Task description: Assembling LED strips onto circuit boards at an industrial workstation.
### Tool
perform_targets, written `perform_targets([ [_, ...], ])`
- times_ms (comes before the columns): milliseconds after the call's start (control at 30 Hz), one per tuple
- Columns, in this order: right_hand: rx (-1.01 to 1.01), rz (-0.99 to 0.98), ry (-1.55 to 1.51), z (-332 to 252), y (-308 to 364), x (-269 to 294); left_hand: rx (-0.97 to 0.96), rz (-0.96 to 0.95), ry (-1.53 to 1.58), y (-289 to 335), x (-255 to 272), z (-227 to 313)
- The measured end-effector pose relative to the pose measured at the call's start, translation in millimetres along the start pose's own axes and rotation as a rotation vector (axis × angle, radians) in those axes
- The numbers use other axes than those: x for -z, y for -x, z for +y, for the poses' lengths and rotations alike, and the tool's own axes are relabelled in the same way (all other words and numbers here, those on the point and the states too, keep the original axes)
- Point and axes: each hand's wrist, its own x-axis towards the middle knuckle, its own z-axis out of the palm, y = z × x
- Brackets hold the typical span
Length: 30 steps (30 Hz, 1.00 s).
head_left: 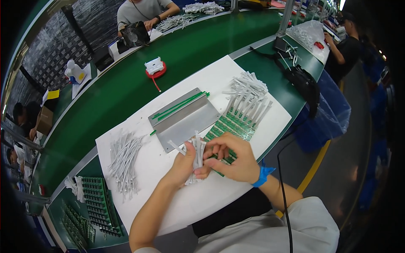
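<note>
My left hand (181,166) is closed round a small bunch of flat white ribbon cables (198,152), whose ends stick up past the thumb. Against the bunch, my right hand (237,158) has its fingers curled in; whatever lies between its fingertips is hidden. A blue band (264,175) circles the right wrist. Partly beneath that hand lies a green circuit board panel (232,126), with several white cables (249,105) standing from its far edge. Beyond my hands sits an angled grey metal plate (185,120), with thin green strips (181,105) along it.
Loose white cables are piled on the white sheet (160,206), a left pile (125,162) and a far-right pile (249,82). More board panels (99,202) rest at left. A red-and-white device (155,67) is on the green belt (126,84). A black cord (283,185) hangs at right.
</note>
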Motion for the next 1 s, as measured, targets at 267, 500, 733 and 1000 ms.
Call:
perform_targets([
  [267, -0.309, 0.098, -0.36, 8, 13, -36, -0.024, 0.254, 0.026, 9, -8, -9],
  [500, -0.348, 0.142, -0.422, 6, 20, -34, -0.21, 0.483, -0.179, 4, 5, -19],
  [733, -0.356, 0.338, -0.478, 7, 10, -14, -0.222, 0.426, -0.27, 11, 19, -10],
  [1000, -0.266, 0.284, -0.409, 5, 15, -2, -0.084, 0.35, -0.077, 12, -3, -3],
])
